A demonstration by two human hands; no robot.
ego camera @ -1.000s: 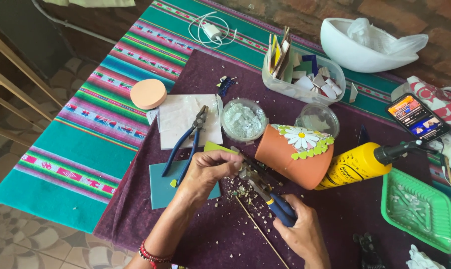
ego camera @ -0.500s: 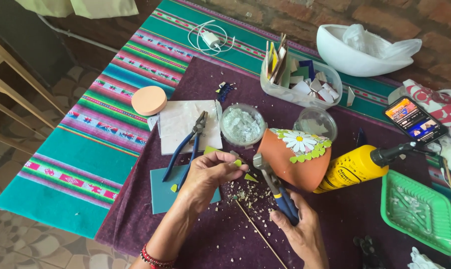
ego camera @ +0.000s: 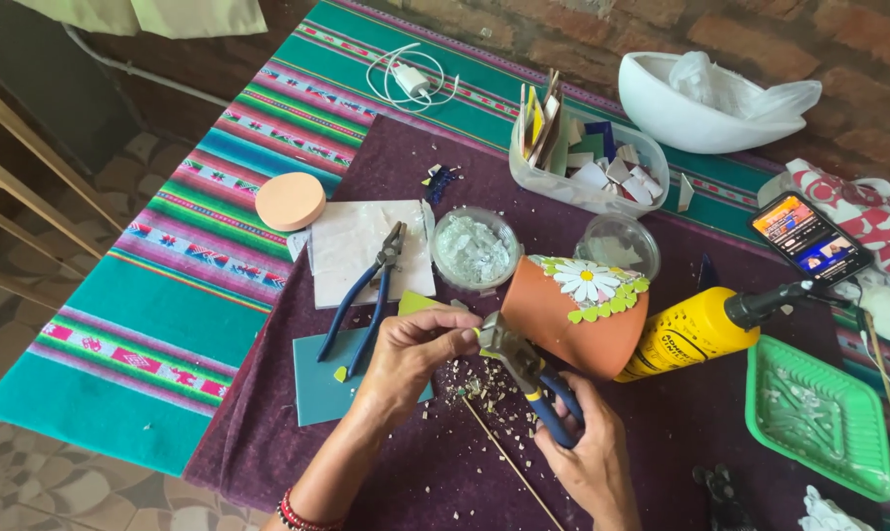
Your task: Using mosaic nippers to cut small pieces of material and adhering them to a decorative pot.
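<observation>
The left hand (ego camera: 411,356) is stretched in from the lower left, wrist low, palm down, and its fingers (ego camera: 455,339) are pinched together on a small yellow-green chip (ego camera: 477,335) that is held at the mouth of the nippers (ego camera: 524,372). The right hand (ego camera: 585,454) is raised from the bottom edge, and its fingers are closed around the blue handles of the nippers. The nippers are held just above the purple cloth (ego camera: 415,177) on the counter, in front of the orange pot (ego camera: 563,320) lying on its side. Their long axis is run on a slant: the metal head is pointed up and to the left, toward the left hand, and the handles are pointed down and to the right. Pale crumbs (ego camera: 484,388) are scattered beneath, beside a thin stick (ego camera: 509,460).
</observation>
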